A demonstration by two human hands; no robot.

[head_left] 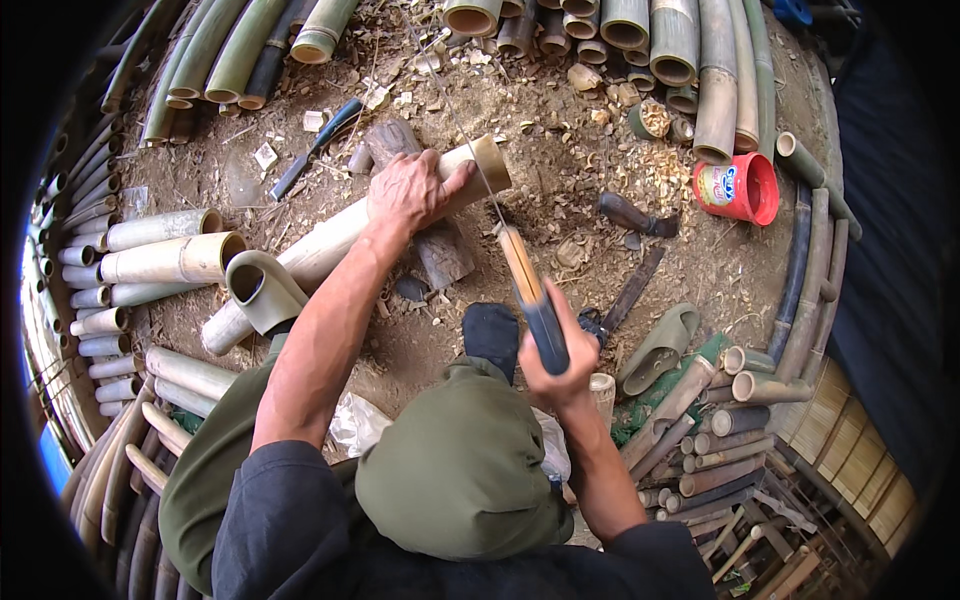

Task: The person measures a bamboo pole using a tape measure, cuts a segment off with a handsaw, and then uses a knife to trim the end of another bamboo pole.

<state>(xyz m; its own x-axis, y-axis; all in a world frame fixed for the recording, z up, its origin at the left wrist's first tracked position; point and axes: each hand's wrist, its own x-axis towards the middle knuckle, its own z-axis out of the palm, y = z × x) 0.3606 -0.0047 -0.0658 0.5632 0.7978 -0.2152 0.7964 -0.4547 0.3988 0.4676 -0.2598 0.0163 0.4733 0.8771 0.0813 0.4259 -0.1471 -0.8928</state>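
Observation:
A pale bamboo pole slants from lower left to upper right, lying across a short log. My left hand presses down on the pole near its right end, fingers wrapped over it. In my right hand is the dark and wooden handle of a saw. Its thin blade, seen almost edge-on, crosses the pole just right of my left hand. How deep it has cut cannot be made out. My left foot, in an olive clog, is over the pole's lower part.
A blue-handled blade lies beyond the pole. To the right are a wooden-handled knife, a long dark blade, a red bucket and a loose clog. Bamboo stacks surround the dirt floor, which is strewn with wood chips.

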